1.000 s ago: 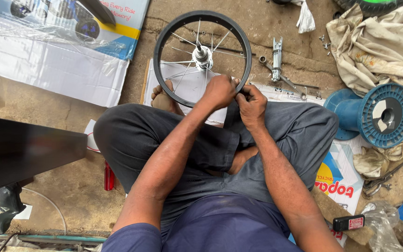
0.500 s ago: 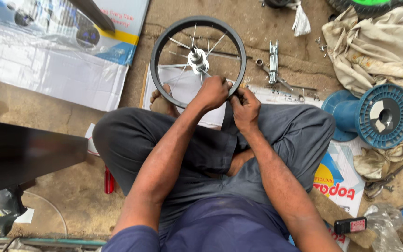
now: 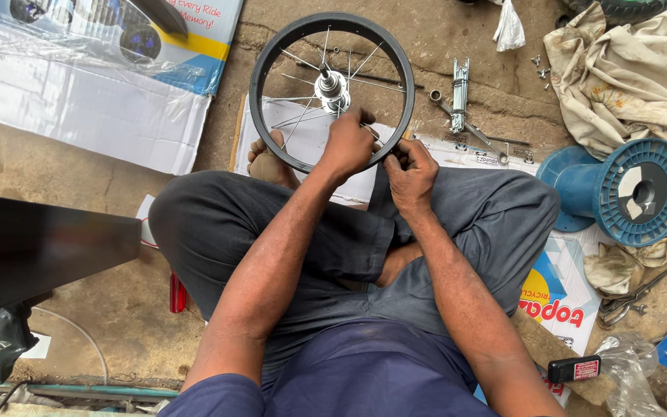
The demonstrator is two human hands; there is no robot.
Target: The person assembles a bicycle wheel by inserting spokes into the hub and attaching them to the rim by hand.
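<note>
Black-rimmed small spoked metal wheel (image 3: 332, 91) is standing on the ground before crossed legs; left hand (image 3: 347, 144) is gripping its near rim, right hand (image 3: 409, 171) pinching beside. Probably light, stiff; rim offering the surest hold.

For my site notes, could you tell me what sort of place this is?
Probably an informal cycle repair spot on bare ground: a spoked wheel, wrenches lying in the dirt, and oily rags.
</note>
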